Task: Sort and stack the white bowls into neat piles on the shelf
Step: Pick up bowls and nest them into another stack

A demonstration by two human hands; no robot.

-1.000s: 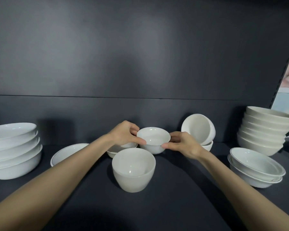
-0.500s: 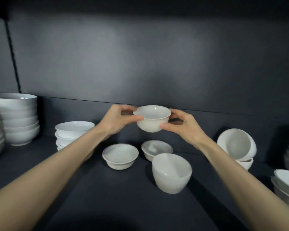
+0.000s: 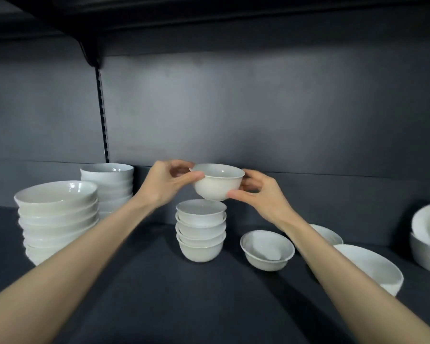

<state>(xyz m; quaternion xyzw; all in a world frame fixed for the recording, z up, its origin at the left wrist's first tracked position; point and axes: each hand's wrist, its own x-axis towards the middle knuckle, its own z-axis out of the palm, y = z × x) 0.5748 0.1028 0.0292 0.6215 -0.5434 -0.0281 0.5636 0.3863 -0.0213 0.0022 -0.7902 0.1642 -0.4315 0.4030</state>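
Dark grey shelving fills the view, its shelf [image 3: 209, 306] set against a matte back panel with a slotted upright at left. I hold a small white bowl [image 3: 218, 181] upright in the air between both hands: my left hand [image 3: 169, 186] pinches the rim on its side, and my right hand [image 3: 260, 194] supports the opposite wall and base with thumb and fingers. The bowl hangs just above, and slightly right of, a pile of small bowls [image 3: 201, 229], not yet touching it. A loose small bowl [image 3: 267, 249] stands near the pile's right; tall stacks of wide bowls [image 3: 57, 219] sit well apart at left. Risk, as I judge it: lowered off-centre, the bowl would seat tilted, chip a rim, or nudge the narrow pile over toward its loose neighbour.
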